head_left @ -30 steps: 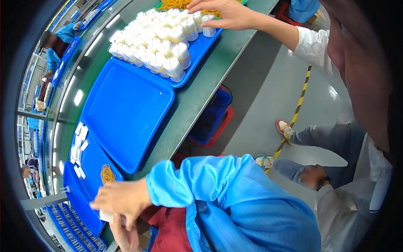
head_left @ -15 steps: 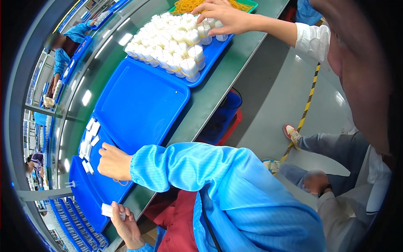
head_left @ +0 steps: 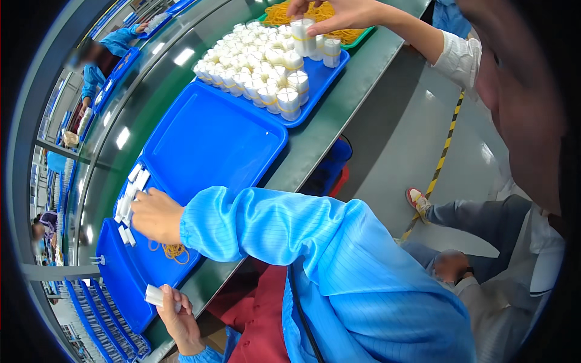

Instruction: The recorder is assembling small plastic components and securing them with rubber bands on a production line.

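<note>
My left hand (head_left: pixel 181 320), low in the picture, is closed around white cylindrical pieces (head_left: pixel 158 296), held upright between thumb and fingers. My right hand (head_left: pixel 156 216) reaches across from the right, palm down, over a blue tray. Its fingers bend down beside several loose white pieces (head_left: pixel 128 199); the fingertips are hidden, so whether they grip one cannot be seen. Just below the right wrist, a small heap of yellow-orange rubber bands (head_left: pixel 174 253) lies in the same blue tray (head_left: pixel 158 272).
Beyond stands a bare blue tray (head_left: pixel 212 145), then another packed with banded bundles of white cylinders (head_left: pixel 260 66). Another person's hand (head_left: pixel 339 13) holds a bundle there, near a green tray of rubber bands (head_left: pixel 358 37). The green table's edge (head_left: pixel 315 154) runs diagonally.
My right hand has moved slightly left toward the loose white pieces, uncovering more rubber bands. My left hand keeps its hold. The other person's hand has lifted a bundle.
</note>
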A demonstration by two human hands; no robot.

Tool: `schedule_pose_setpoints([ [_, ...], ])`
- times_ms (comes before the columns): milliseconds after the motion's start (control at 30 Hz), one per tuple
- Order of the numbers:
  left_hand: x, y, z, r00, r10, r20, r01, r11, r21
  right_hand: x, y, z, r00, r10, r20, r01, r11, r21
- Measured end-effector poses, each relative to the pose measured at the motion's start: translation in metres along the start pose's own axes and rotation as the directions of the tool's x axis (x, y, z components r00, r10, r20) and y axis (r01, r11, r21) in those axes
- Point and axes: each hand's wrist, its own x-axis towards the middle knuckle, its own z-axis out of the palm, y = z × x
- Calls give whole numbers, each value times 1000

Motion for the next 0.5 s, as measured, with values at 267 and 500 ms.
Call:
schedule_pose_setpoints([
  [267, 12, 14, 1, 992, 126, -25, -125, 992, 29, -14, 18, -6, 970, 85, 229, -75, 996, -53],
  [500, 15, 14, -4, 987, 162, 5, -162, 984, 69, -18, 9, -8, 988, 87, 131, -88, 996, 5],
])
